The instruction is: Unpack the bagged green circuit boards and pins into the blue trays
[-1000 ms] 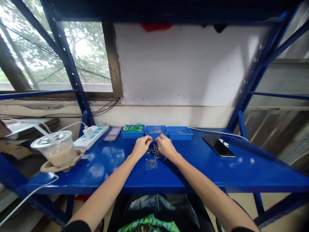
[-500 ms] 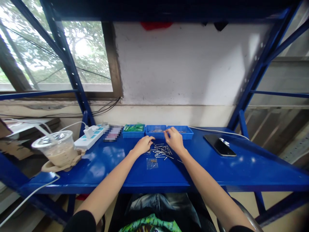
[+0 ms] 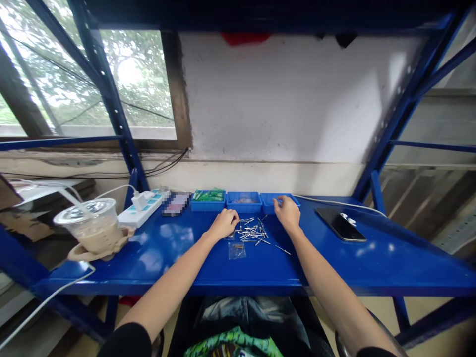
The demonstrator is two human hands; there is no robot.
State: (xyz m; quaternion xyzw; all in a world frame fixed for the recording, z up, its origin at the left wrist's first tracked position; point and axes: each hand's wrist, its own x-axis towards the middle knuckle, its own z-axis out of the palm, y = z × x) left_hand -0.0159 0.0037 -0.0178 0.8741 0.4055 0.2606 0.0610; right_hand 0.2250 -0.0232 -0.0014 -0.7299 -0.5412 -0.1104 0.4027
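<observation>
A loose pile of thin silvery metal pins (image 3: 254,232), like blind rivets, lies on the blue table. At its left edge is my left hand (image 3: 223,223), fingers curled together; whatever they may hold is hidden. A small clear bag (image 3: 237,250) with brownish metal pieces in it lies just in front, and another bag is partly covered by that hand. My right hand (image 3: 288,212) is at the front of the right blue bin (image 3: 266,202), its fingertips pinched over the bin. Anything between them is too small to make out. One single pin (image 3: 283,250) lies apart, right of the pile.
A middle blue bin (image 3: 243,202) and a left bin with green packets (image 3: 208,196) stand along the back. Leftward are a power strip (image 3: 140,210) and a drink cup (image 3: 92,228) near the edge. A phone (image 3: 339,225) with white earbuds lies right.
My right hand has moved right, from above the pile and middle bin to the right bin. My left hand has shifted slightly, its fingers now more curled. The view has drifted a little.
</observation>
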